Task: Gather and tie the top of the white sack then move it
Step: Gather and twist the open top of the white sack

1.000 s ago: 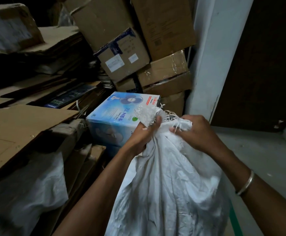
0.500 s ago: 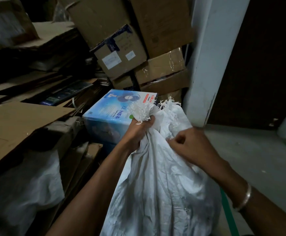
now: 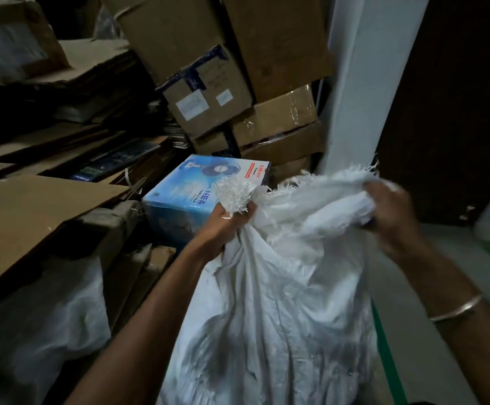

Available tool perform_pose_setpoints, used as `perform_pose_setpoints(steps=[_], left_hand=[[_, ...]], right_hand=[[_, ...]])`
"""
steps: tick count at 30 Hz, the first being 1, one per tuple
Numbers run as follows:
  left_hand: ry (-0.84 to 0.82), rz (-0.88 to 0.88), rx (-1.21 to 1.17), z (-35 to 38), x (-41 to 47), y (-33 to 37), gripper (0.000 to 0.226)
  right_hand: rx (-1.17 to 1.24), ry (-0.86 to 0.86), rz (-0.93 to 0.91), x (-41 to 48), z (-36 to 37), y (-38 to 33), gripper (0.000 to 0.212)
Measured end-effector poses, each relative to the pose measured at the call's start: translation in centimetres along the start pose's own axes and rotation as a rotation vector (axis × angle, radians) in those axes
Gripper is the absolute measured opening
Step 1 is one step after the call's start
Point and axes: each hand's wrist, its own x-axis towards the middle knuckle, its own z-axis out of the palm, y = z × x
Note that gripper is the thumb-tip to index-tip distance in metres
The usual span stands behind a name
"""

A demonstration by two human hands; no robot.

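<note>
A full white woven sack (image 3: 281,311) stands upright in front of me, its frayed top edge stretched sideways between both hands. My left hand (image 3: 226,226) is clenched around a bunched corner of the sack's top, with frayed threads sticking up above the fist. My right hand (image 3: 389,211), blurred, grips the other end of the top edge out to the right, near the white pillar. A metal bangle sits on the right wrist.
A blue fan box (image 3: 197,197) lies just behind the sack. Stacked cardboard boxes (image 3: 237,83) rise behind it, flattened cardboard (image 3: 27,217) lies to the left over another white sack (image 3: 39,331). A white pillar (image 3: 363,92) and a dark door (image 3: 457,106) stand to the right; grey floor lies beyond.
My right hand has moved from the middle of the sack's top out to the right, pulling the top edge wide. My left hand keeps its grip on the bunched corner.
</note>
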Motion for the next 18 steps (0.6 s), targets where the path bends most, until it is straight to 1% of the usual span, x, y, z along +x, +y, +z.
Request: perform_pose_setpoints(steps=[2,3,4,6,8,9,10,11,12,13,14,15,16,17,18], left_hand=[[0.012,0.02,0.018,-0.6,0.0,0.2,0.048],[0.006,0.025,0.035,-0.9,0.2,0.1,0.046],[0.001,0.029,0.046,-0.9,0.1,0.3,0.045],[0.003,0.019,0.053,-0.8,0.0,0.5,0.046],[-0.005,0.007,0.048,-0.6,0.2,0.4,0.048],[-0.004,0.0,0.041,-0.4,0.3,0.2,0.047],[0.006,0.0,0.025,-0.1,0.1,0.3,0.046],[0.0,0.001,0.01,0.0,0.3,0.0,0.048],[0.009,0.002,0.0,0.1,0.2,0.1,0.051],[0.008,0.002,-0.013,0.1,0.4,0.0,0.053],[0.015,0.009,-0.021,0.0,0.6,0.0,0.056],[-0.003,0.019,-0.023,0.0,0.8,-0.2,0.058],[-0.021,0.019,-0.013,0.0,0.8,-0.1,0.06],[-0.045,0.02,0.002,0.0,0.7,-0.1,0.063],[-0.066,0.024,0.028,0.0,0.5,0.0,0.068]], right_hand=[[0.178,-0.084,0.05,0.9,-2.7,-2.3,0.031],[0.204,-0.118,0.081,1.5,-4.1,-3.4,0.035],[0.186,-0.13,0.113,2.0,-5.5,-4.3,0.036],[0.058,-0.066,0.172,3.5,-7.9,-4.8,0.029],[-0.11,0.085,0.181,4.2,-9.1,-4.7,0.019],[-0.223,0.148,0.129,4.3,-9.6,-4.4,0.009],[-0.376,0.241,0.019,4.3,-9.9,-4.0,0.011],[-0.526,0.369,-0.159,4.0,-9.4,-3.9,0.021],[-0.588,0.465,-0.392,2.9,-7.9,-3.9,0.024],[-0.6,0.387,-0.641,1.6,-5.8,-3.9,0.022],[-0.647,0.14,-0.793,-0.2,-3.0,-3.9,0.016],[-0.716,-0.176,-0.828,-1.7,-0.2,-3.5,0.008],[-0.85,-0.432,-0.768,-2.7,2.2,-2.8,0.016],[-1.008,-0.605,-0.711,-2.9,3.9,-1.7,0.03],[-1.157,-0.702,-0.654,-2.5,4.7,-0.6,0.041]])
